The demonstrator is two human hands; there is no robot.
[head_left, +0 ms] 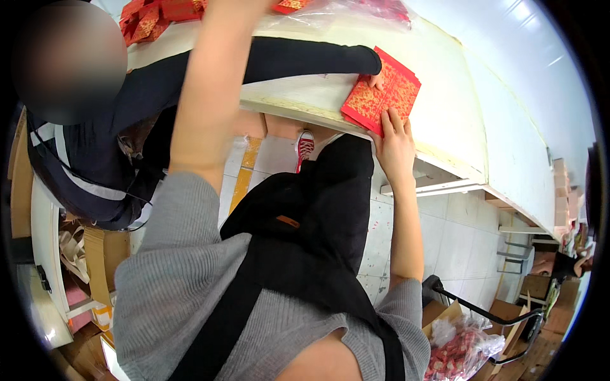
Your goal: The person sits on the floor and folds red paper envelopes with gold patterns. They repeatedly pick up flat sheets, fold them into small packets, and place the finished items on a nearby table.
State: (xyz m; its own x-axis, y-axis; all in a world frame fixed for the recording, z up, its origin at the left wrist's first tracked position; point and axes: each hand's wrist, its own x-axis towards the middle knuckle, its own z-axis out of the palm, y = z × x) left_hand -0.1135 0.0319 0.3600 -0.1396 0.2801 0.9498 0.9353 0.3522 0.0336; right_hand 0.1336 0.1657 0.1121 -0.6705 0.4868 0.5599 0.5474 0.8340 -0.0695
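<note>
A stack of red envelopes [401,89] with gold patterning lies near the table's front edge. My right hand [395,149] is at its near side, fingers laid on top and the thumb by the near edge, gripping the stack there. Across the same envelopes reaches a co-worker's dark sleeve [305,58], with that person's hand [377,81] touching their left part. My left forearm [213,89] is raised and blurred, passing in front of the co-worker's arm. It runs out through the upper edge, so my left hand is outside the picture.
More red envelopes [149,20] are heaped at the table's far left. Clear plastic bags [330,14] lie at the far edge. The co-worker sits close on my left. A black-handled cart [473,308] with a bag of red items [460,352] stands at lower right.
</note>
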